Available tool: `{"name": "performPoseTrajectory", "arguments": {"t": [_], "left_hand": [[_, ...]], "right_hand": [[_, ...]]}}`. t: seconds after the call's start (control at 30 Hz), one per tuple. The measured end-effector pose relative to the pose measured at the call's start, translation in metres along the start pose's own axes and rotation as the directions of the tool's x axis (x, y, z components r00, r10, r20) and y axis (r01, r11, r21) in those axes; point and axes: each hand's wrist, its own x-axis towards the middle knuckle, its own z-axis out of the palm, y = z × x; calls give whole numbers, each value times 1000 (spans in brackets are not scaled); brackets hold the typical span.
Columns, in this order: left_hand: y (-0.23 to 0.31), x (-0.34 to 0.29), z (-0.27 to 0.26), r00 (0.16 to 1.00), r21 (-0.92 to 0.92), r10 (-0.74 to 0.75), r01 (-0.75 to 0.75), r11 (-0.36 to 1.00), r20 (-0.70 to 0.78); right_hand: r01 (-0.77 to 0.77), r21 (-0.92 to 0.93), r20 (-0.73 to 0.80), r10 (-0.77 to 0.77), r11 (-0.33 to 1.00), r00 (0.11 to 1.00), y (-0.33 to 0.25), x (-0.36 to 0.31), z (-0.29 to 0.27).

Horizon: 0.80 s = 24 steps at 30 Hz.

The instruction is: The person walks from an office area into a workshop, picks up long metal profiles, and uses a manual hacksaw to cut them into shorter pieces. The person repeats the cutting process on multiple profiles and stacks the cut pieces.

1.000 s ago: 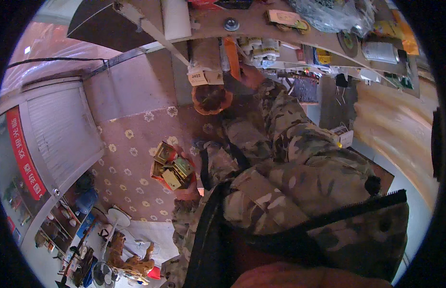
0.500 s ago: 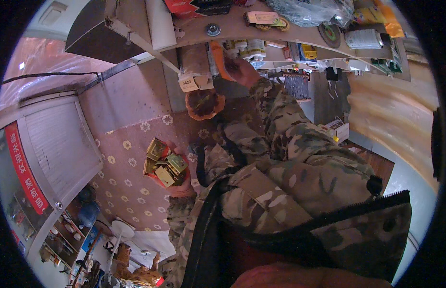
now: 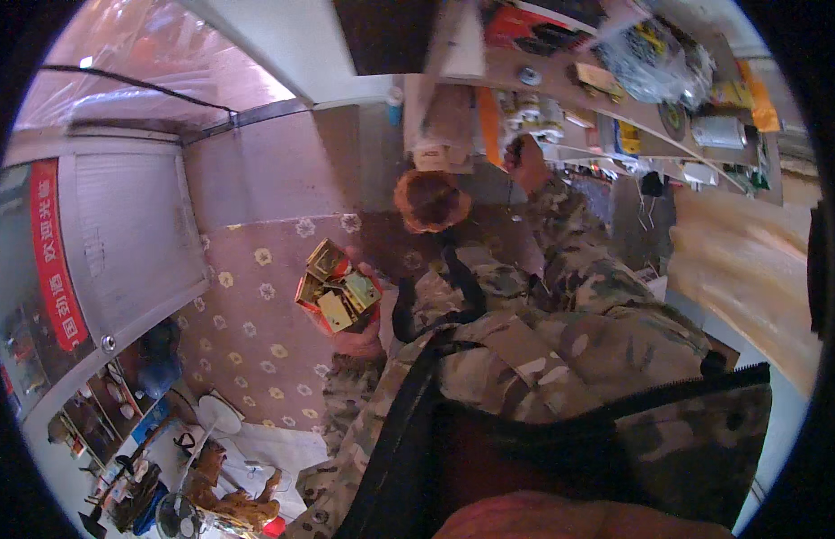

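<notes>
In my left hand (image 3: 359,334) is a small red open box (image 3: 308,296), gripped from beneath and the side. Several gold-coloured, flat metal pieces (image 3: 338,308) lie jumbled in it; their exact kind is hard to make out. My right hand (image 3: 528,166) is raised at the front of the shelf, just right of an upright orange strip (image 3: 487,126). Its fingers are curled in, and a dark patch shows among them, too blurred to name. White bottles (image 3: 545,115) stand on the shelf behind this hand.
A pale carton (image 3: 443,160) juts from the shelf above a round brown thing with an orange scalloped rim (image 3: 431,202). Higher up lie a clear plastic bag (image 3: 660,67) and a white can (image 3: 718,132). A glass-fronted cabinet (image 3: 135,247) stands at left, with a fan (image 3: 178,516) below it.
My right hand has drawn back from among the shelf goods behind the orange strip, its fingers now curled. The view has swung, so the shelf sits further right. The left hand still holds the box.
</notes>
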Motion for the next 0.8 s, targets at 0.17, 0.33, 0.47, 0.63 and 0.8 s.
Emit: {"name": "performPoseTrajectory", "arguments": {"t": [0.17, 0.33, 0.47, 0.63, 0.8], "left_hand": [[84, 7, 20, 999, 40, 0, -2, 999, 46], [189, 17, 52, 999, 34, 8, -10, 999, 49], [252, 27, 61, 1000, 12, -13, 13, 1000, 9], [318, 59, 59, 998, 54, 14, -18, 998, 60], [391, 115, 92, 997, 17, 71, -71, 997, 25]], "right_hand": [[-193, -288, -276, 111, 938, 955, 68, -32, 7], [-274, -608, -101, 269, 745, 958, 182, -46, 40], [-162, -712, 123, 348, 683, 930, 239, -37, 109], [-203, -678, 47, 318, 706, 947, 235, -30, 239], [-196, -726, 102, 386, 659, 917, 231, -19, 427]]}}
